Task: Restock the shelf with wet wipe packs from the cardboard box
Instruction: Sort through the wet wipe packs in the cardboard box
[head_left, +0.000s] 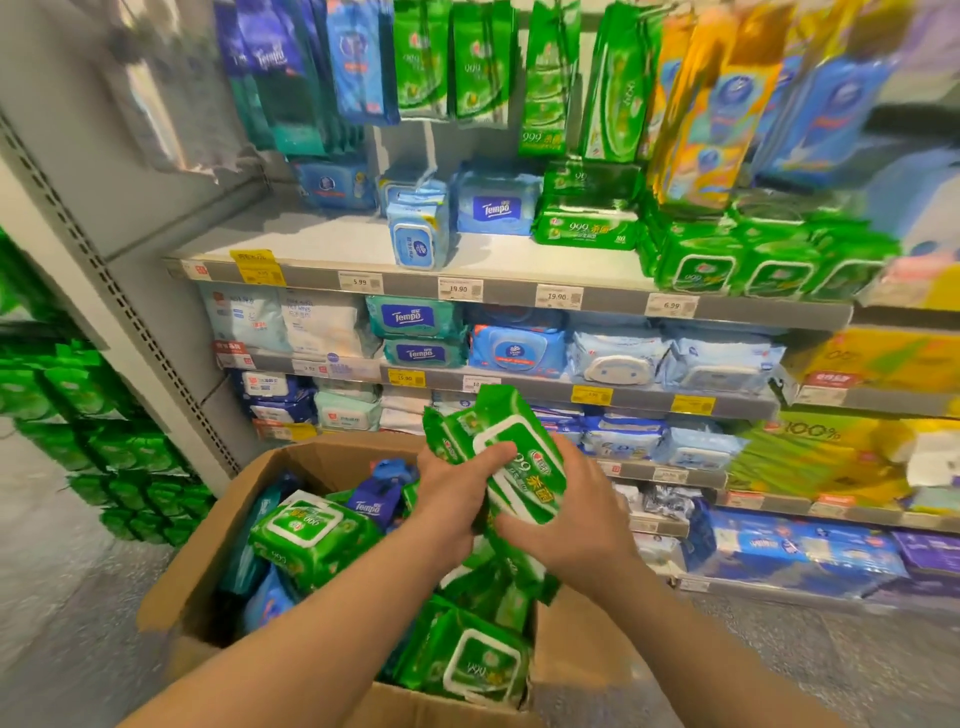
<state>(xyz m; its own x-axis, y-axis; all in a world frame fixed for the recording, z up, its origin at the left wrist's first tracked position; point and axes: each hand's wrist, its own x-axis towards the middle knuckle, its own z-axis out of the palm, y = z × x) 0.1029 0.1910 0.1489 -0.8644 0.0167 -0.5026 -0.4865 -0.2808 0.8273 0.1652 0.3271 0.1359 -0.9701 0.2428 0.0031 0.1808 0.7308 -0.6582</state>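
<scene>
I hold a stack of green plastic wet wipe packs (511, 457) above the open brown cardboard box (208, 551), left hand (457, 493) and right hand (566, 514) both wrapped around it. I'd squeeze evenly so none slide, then lift toward the matching green packs on the grey metal shelf (337, 244).

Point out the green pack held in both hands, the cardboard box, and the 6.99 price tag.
green wipe pack (524, 457): head view, on its white lid flap.
cardboard box (208, 551): head view, on its left wall.
6.99 price tag (671, 305): head view, on the printed number.
</scene>
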